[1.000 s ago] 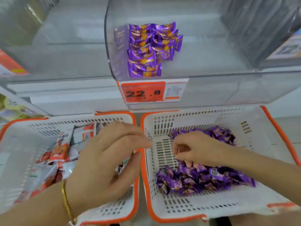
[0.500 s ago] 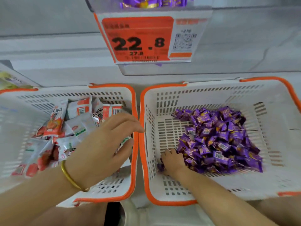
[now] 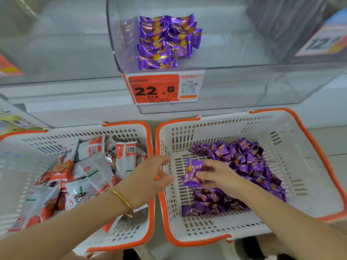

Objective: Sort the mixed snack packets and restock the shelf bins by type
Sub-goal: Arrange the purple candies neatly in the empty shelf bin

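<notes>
My right hand (image 3: 218,177) grips a few purple packets (image 3: 192,172), lifted just above the heap of purple packets (image 3: 242,162) in the right basket (image 3: 293,136). Over the orange rim between the two baskets hovers my left hand (image 3: 148,177), fingers relaxed and holding nothing, its fingertips close to the held packets. The left basket (image 3: 22,147) is full of red-and-white snack packets (image 3: 93,166). Above, a clear shelf bin (image 3: 234,59) holds a stack of the same purple packets (image 3: 165,42) at its left side.
A red price tag (image 3: 155,89) reading 22.8 hangs on the bin's front edge. Another clear bin (image 3: 56,53) stands to the left and a dark divider (image 3: 281,25) with a second price label (image 3: 323,42) to the right. A gold bangle (image 3: 122,200) is on my left wrist.
My right hand has come up out of the heap with purple packets in its grip. The view has tilted up, showing the shelf bin again. My left hand has shifted toward the right basket.
</notes>
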`<state>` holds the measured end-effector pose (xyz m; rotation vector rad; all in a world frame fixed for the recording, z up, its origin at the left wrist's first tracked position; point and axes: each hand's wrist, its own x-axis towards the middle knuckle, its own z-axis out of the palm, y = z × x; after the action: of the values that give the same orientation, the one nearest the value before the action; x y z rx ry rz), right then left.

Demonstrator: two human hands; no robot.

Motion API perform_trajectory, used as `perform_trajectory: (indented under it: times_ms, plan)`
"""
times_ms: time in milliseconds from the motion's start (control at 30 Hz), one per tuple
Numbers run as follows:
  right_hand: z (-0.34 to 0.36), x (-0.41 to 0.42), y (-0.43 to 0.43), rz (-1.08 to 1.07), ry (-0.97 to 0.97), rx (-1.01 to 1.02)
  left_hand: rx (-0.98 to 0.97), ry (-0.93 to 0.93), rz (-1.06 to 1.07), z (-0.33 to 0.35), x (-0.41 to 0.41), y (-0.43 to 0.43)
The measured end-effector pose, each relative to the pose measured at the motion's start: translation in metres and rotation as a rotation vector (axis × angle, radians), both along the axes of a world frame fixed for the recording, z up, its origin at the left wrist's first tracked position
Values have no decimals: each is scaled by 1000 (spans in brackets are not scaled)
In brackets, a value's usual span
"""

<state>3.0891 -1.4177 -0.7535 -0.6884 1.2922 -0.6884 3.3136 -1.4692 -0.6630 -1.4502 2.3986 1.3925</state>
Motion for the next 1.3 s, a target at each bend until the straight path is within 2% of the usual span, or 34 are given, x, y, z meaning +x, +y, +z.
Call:
perform_trajectory:
  times_ms: [100, 200, 333, 400, 500, 667, 900, 1033, 1100, 1167, 1233, 1300]
  plan:
    - [52, 11, -4, -135, -75, -96, 241, 135, 92, 8, -22, 2]
    - [84, 17, -1, -232, -181, -136, 187, 270, 210, 20, -36, -2]
    - [112, 8, 10, -345, -284, -138, 373, 456, 453, 39, -36, -14]
    - [122, 1, 15, -374, -256, -167, 332, 439, 465, 45, -31, -20]
    - [136, -3, 19, -350, -180, -230, 227, 388, 375, 54, -28, -20]
    - [147, 8, 19, -324, 75, -395, 518, 605, 397, 76, -38, -3]
    - [162, 9, 18, -288, -78, -695, 558, 626, 503, 81, -36, -5]
    - [159, 13, 14, -223, 214, -906, 781, 748, 479, 96, -39, 1]
    - [162, 16, 11, -192, 341, -954, 701, 773, 389, 106, -40, 4]
    - [177, 11, 5, -205, 371, -980, 552, 769, 366, 117, -41, -1]
    - [203, 1, -4, -261, 253, -941, 361, 762, 326, 130, -40, -17]
    - [231, -7, -20, -169, 188, -861, 123, 736, 191, 149, -41, -39]
